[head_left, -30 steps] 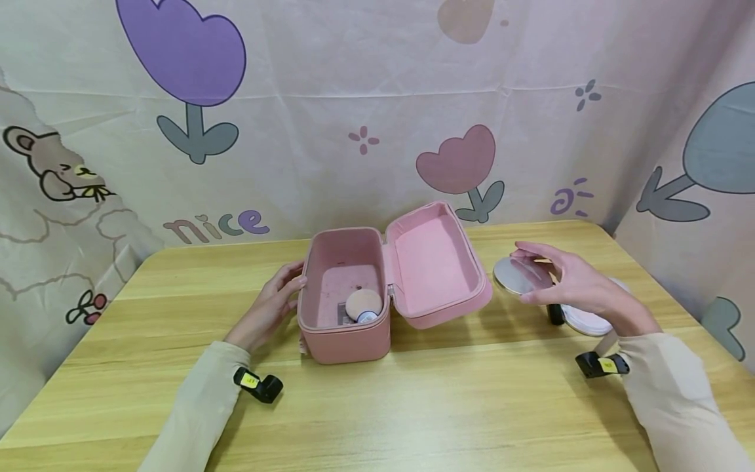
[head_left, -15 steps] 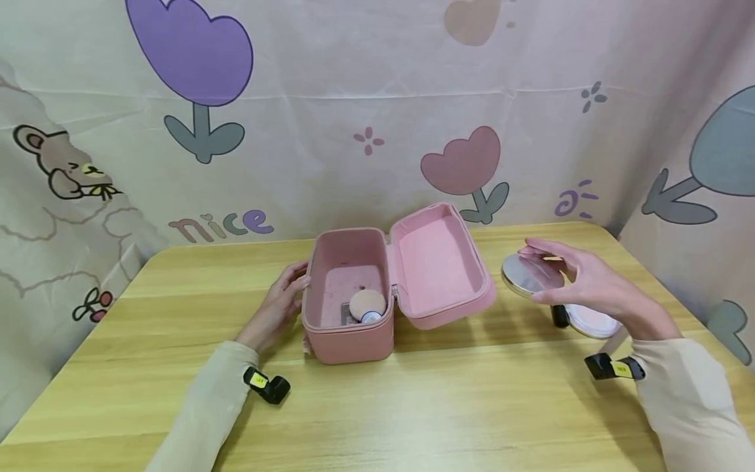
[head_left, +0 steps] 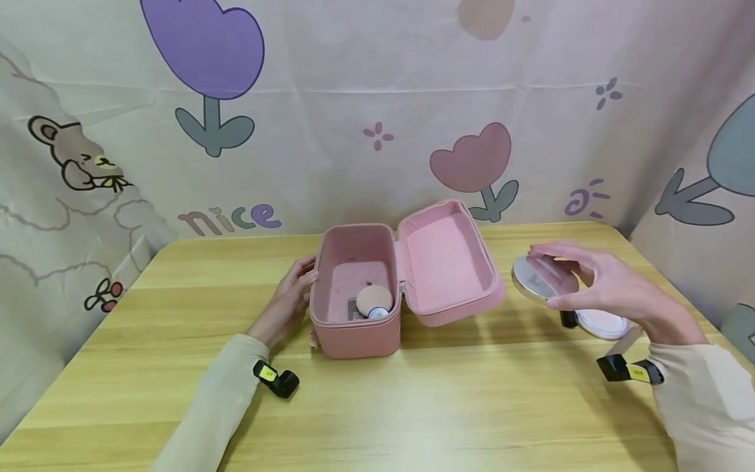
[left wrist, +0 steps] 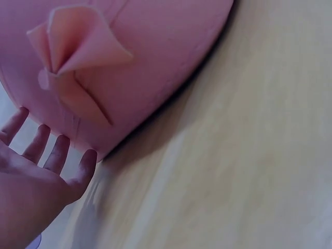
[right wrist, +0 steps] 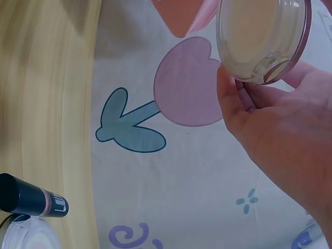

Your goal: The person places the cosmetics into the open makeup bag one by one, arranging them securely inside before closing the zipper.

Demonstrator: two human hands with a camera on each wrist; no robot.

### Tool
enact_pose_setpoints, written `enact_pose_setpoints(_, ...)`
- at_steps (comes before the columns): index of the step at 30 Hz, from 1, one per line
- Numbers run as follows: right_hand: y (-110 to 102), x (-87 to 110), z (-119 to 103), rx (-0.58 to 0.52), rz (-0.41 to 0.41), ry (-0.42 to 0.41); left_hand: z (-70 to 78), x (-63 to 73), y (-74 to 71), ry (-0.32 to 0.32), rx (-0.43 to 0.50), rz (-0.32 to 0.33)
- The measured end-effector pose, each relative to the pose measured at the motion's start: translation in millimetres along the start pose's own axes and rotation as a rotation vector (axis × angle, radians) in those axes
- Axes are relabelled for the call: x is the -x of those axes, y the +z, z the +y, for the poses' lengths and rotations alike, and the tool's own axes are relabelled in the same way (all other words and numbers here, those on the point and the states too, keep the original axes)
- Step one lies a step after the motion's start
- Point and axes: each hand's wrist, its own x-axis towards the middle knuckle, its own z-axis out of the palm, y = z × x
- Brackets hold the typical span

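In the head view, a pink cosmetic case [head_left: 358, 341] stands with its lid [head_left: 451, 262] hinged out to the right. My left hand [head_left: 288, 300] rests its fingertips against the case's left side; the left wrist view shows the fingers [left wrist: 58, 155] below a pink bow [left wrist: 78, 49]. A beige round puff [head_left: 373, 300] and a small white-and-blue round item [head_left: 378, 314] lie inside. Above the table at right, my right hand [head_left: 613, 288] holds a round powder compact [head_left: 539, 278] by its rim between thumb and fingers. The right wrist view shows its clear case [right wrist: 259, 36].
Beneath the right hand lie a small black tube [right wrist: 33, 197] with pale lettering and another round compact [head_left: 601, 323]. A printed cloth [head_left: 318, 164] hangs along the far edge of the wooden table [head_left: 413, 413].
The compact in my right hand has moved slightly right, away from the case lid, and shows more of its rim. My left hand stays on the case. The head view has shifted a little.
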Motion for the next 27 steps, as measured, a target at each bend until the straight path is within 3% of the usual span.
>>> enact_pose_setpoints(4, 0, 0.8, -3, 0.03, 0.003, -0.011, -0.2, -1.1, 0.5, 0.004, 0.006, -0.014)
enact_pose_setpoints(10, 0, 3.5, -11, -0.025, 0.01, 0.024, -1.7, -1.6, -0.1, 0.002, 0.006, -0.013)
enact_pose_setpoints(18, -1, 3.7, -14, -0.046, 0.022, 0.004, -3.7, -0.3, -1.2, -0.002, 0.014, 0.001)
enact_pose_setpoints(27, 1, 1.2, -19, -0.136, 0.016, 0.082, -1.6, 0.3, -0.5, 0.0, 0.014, -0.006)
